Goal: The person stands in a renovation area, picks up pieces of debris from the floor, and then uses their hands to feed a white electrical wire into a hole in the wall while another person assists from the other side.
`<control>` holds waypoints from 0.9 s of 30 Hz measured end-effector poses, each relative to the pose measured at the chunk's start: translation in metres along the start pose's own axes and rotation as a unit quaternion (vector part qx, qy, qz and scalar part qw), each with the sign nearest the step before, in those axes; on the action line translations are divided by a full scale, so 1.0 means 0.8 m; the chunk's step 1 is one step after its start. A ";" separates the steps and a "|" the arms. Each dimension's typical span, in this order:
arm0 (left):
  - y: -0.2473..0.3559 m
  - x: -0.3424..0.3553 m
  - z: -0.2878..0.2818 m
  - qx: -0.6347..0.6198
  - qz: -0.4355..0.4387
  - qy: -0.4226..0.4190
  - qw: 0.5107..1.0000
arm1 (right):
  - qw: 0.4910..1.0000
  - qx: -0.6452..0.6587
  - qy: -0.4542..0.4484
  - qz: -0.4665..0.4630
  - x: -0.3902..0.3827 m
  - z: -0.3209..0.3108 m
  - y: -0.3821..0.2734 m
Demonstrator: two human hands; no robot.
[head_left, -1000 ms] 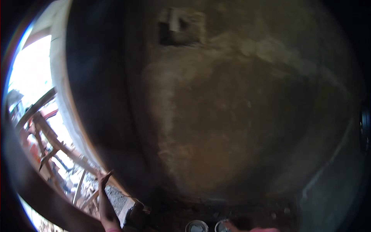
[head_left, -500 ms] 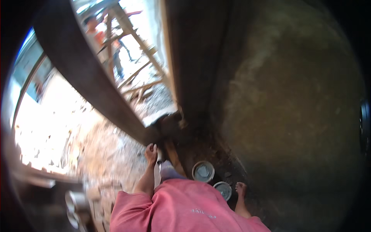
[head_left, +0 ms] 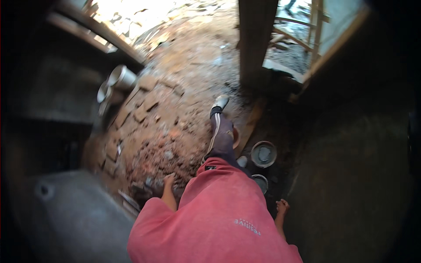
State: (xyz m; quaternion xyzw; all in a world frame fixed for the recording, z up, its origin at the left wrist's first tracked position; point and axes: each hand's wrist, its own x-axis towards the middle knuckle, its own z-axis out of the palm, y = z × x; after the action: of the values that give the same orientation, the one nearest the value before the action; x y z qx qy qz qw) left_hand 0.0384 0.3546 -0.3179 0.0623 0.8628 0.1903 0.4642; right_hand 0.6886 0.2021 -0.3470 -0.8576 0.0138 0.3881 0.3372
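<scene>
Watching this from my end through the head cam, and there's a lot of clutter down there. The two round tubs are to the right of the stretched-out leg [head_left: 221, 136]: the farther tub [head_left: 252, 155] has grey stuff in it, and the nearer tub [head_left: 260, 175] is partly blocked for me by the pink shirt [head_left: 215, 210]. Right hand [head_left: 283, 206] hangs near that nearer one, apart from it, close to the dark wall [head_left: 351, 193]. Its fingers look bent, but I can't tell if they're closed on anything. Left hand [head_left: 169, 178] is out over the rubble [head_left: 164, 151]; too small and blurry to say whether it's open or closed.

As for stuff in the way: a plank [head_left: 252, 122] lies between the leg and the farther tub, and a thick dark post [head_left: 255, 39] splits the bright ground from the gap with the wooden frame [head_left: 318, 30]. Over on the left, loose bricks [head_left: 147, 82] are scattered beside two pale buckets [head_left: 124, 78], both tilted.
</scene>
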 end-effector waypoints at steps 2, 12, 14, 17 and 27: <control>-0.021 -0.008 0.022 0.034 0.025 -0.046 0.998 | 0.997 -0.001 -0.071 -0.011 -0.003 0.025 -0.029; 0.016 -0.010 0.016 0.052 0.081 -0.102 0.990 | 0.930 -0.197 -0.053 -0.306 -0.044 0.165 -0.225; 0.040 0.014 -0.008 0.025 0.064 -0.075 0.995 | 0.831 -0.323 0.033 -0.452 -0.049 0.202 -0.259; 0.085 0.081 -0.049 -0.034 0.125 -0.027 0.991 | 0.841 -0.340 -0.008 -0.421 -0.073 0.284 -0.306; 0.356 0.242 -0.225 -0.050 0.002 -0.005 0.999 | 0.799 -0.322 -0.184 -0.474 -0.302 0.650 -0.543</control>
State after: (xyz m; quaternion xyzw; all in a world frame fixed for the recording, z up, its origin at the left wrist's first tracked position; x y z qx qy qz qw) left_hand -0.2386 0.6230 -0.2692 0.0413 0.8495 0.2338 0.4712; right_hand 0.3027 0.7866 -0.1824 -0.7290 -0.5820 0.3125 0.1796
